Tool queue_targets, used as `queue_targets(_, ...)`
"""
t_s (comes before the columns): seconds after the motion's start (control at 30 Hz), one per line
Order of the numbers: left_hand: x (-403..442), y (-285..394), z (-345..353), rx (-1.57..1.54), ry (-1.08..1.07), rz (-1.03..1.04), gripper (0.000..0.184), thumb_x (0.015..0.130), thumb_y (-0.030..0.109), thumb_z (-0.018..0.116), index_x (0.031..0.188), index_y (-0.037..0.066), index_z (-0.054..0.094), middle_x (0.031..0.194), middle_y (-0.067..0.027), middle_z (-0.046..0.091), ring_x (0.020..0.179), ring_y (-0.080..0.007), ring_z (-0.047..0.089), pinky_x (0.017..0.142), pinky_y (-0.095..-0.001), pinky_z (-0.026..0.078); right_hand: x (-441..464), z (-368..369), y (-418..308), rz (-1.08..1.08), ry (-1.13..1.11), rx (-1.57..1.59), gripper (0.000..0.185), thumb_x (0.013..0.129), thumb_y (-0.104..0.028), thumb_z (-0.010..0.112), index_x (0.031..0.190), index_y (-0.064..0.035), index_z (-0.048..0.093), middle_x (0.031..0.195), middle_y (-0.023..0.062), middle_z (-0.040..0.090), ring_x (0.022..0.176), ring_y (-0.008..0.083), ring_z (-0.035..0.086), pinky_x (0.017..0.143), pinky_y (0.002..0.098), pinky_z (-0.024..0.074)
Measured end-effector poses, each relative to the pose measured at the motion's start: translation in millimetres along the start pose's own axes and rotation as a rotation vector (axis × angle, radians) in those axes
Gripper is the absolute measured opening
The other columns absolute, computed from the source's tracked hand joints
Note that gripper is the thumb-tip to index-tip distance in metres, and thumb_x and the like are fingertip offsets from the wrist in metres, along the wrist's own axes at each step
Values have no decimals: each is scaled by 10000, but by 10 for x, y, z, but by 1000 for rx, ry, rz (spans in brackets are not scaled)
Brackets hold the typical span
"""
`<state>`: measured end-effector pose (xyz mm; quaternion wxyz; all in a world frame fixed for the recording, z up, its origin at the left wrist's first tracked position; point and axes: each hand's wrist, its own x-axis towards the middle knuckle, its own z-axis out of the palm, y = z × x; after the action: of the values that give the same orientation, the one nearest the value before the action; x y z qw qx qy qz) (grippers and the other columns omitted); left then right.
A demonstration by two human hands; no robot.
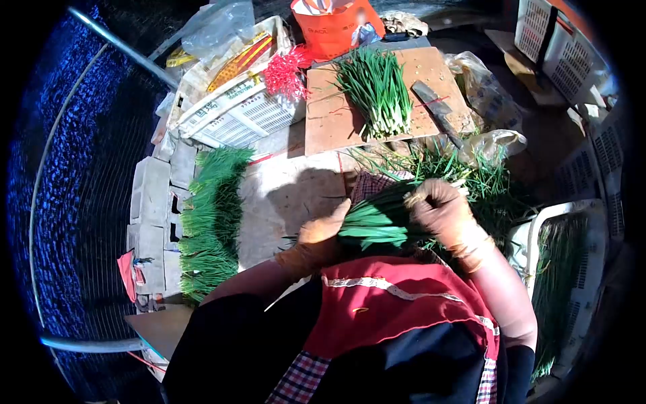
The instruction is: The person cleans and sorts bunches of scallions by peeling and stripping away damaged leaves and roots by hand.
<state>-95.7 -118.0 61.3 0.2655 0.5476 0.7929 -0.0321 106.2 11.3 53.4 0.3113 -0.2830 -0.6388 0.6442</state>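
Observation:
A bunch of garlic chives (377,227) lies across my lap, its long flat green leaves between my two hands. My left hand (323,230), in an orange-brown glove, is closed around the leaf side of the bunch. Over the other side, my gloved right hand (441,210) is curled with thumb and fingers pinched together. What is between those fingers I cannot make out. Loose chives (474,172) lie in a tangle just beyond my right hand. Farther ahead, a trimmed pile of chives (380,94) rests on a wooden board (326,128), beside a knife (437,111).
Bundled chives (214,222) stand in a row at left, along grey blocks (151,195). A white crate (242,118) with pink-red plastic strands (286,73) is behind them. An orange bag (336,30) stands at the back. Another crate (585,269) holds chives at right.

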Motion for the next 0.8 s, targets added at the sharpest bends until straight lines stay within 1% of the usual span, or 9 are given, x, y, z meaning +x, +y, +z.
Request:
queue_targets(0.13, 91, -246, 139, -242, 185, 223, 689, 744, 459, 563, 1343, 220, 318, 931, -226, 606, 829, -400, 597, 703, -445, 464, -122, -841, -298, 68, 442, 72, 71, 806, -36, 587, 863, -42, 630, 727, 0, 615, 616, 56, 508, 552, 182, 391)
queue_targets(0.2, 150, -302, 153, -242, 130, 199, 675, 748, 459, 562, 1333, 206, 342, 974, -218, 599, 872, -387, 592, 729, -422, 468, -281, -1214, 303, -62, 596, -137, 334, 807, -20, 582, 1135, -11, 523, 1048, 59, 569, 779, 96, 528, 682, 219, 441)
queue_targets(0.3, 159, -289, 169, -352, 149, 270, 586, 793, 384, 548, 1309, 158, 389, 1026, -190, 596, 945, -353, 579, 770, -378, 467, -796, -1233, 1210, 388, 524, 170, 431, 788, 11, 610, 1197, -19, 478, 1093, 30, 560, 916, 122, 521, 794, 235, 431)
queue_targets(0.4, 236, -354, 315, -478, 231, 428, 542, 819, 312, 538, 1311, 138, 389, 1071, -178, 584, 993, -331, 565, 785, -359, 462, -886, -794, 1062, 471, 233, 183, 429, 739, 1, 686, 1131, 5, 514, 1036, 46, 582, 887, 130, 528, 809, 240, 429)
queue_targets(0.5, 104, -148, 55, -374, 240, 402, 416, 812, 270, 559, 1184, 95, 501, 999, -166, 606, 949, -319, 577, 753, -356, 470, -740, -528, 1122, 267, 157, 182, 303, 748, -9, 680, 1035, -5, 585, 977, 39, 620, 841, 105, 529, 781, 240, 429)
queue_targets(0.57, 144, -225, 94, -285, 340, 419, 264, 778, 251, 598, 972, 72, 595, 793, -153, 623, 750, -328, 610, 650, -365, 485, -715, -501, 1167, 370, 247, 399, 189, 759, -19, 666, 940, -3, 613, 868, 21, 628, 786, 112, 543, 757, 239, 436)
queue_targets(0.67, 103, -17, -265, 71, 251, 438, 312, 775, 187, 612, 1063, 74, 574, 943, -152, 627, 821, -258, 630, 677, -311, 484, -683, -543, 1133, 469, 357, 481, 156, 789, -100, 645, 902, 3, 613, 814, 21, 624, 731, 110, 546, 695, 235, 430)
queue_targets(0.73, 69, 276, -650, -76, 103, 552, 241, 774, 188, 606, 978, 61, 604, 829, -171, 627, 730, -303, 615, 639, -329, 483, -670, -563, 939, 373, 395, 584, 117, 803, -141, 619, 838, -30, 630, 779, 23, 631, 748, 113, 572, 700, 226, 436)
queue_targets(0.8, 210, 471, -905, 265, 28, 538, 241, 766, 189, 611, 956, 41, 606, 766, -160, 630, 675, -260, 616, 616, -317, 474, -643, -804, 1127, 406, 400, 451, 152, 793, -157, 611, 873, -29, 631, 843, 32, 634, 775, 132, 580, 709, 234, 440)
